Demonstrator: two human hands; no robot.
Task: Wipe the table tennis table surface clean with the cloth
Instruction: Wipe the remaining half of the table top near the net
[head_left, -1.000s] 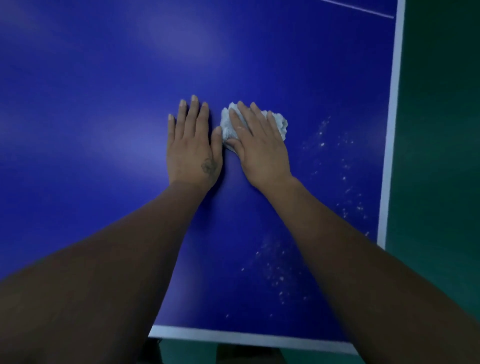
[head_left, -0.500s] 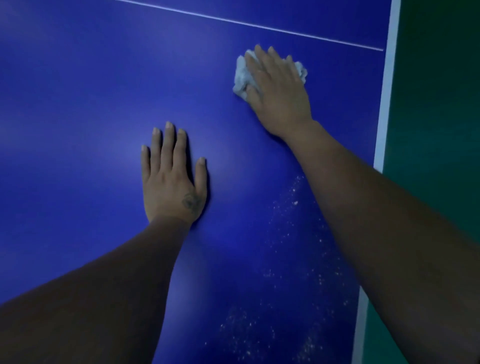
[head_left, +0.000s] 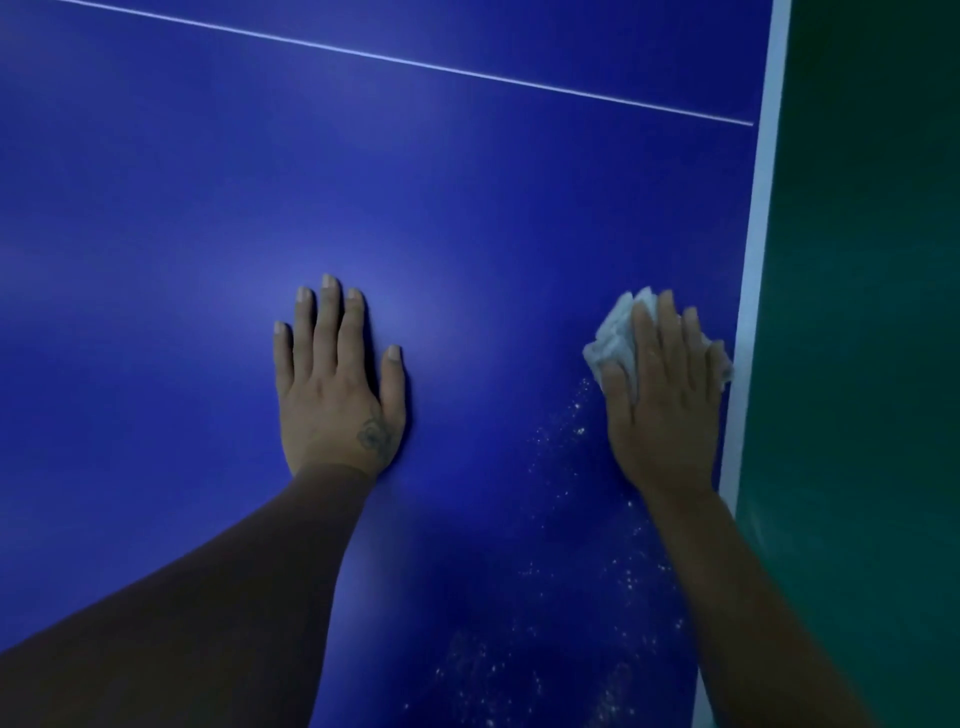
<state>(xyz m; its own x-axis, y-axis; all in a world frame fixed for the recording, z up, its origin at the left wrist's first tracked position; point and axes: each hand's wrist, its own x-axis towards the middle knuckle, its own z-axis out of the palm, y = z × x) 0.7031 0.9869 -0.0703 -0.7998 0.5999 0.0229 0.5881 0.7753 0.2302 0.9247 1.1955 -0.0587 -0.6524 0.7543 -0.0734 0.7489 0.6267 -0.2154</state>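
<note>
Blue desk filling most of the view, bounded at right by a white edge stripe with green floor beyond it. Thin white line slanting across the far part of the surface, ending short of the stripe. Broad bare blue surface ahead and to the left of both hands; almost none to the right of the cloth.

Left hand lying flat, palm down, fingers straight and close together, thumb slightly apart, holding nothing, small dark mark on its back near the thumb. Forearm reaching in from the lower left.

Right hand pressed palm down on the cloth, fingers extended over it, thumb against its near-left side; forearm running up along the right edge.

Cloth white, crumpled, bunched beneath the fingertips, showing at upper left of the hand and past the little finger, touching or just meeting the white stripe.

White specks scattered on the desk from just below the cloth toward the near edge, between the two forearms.
</note>
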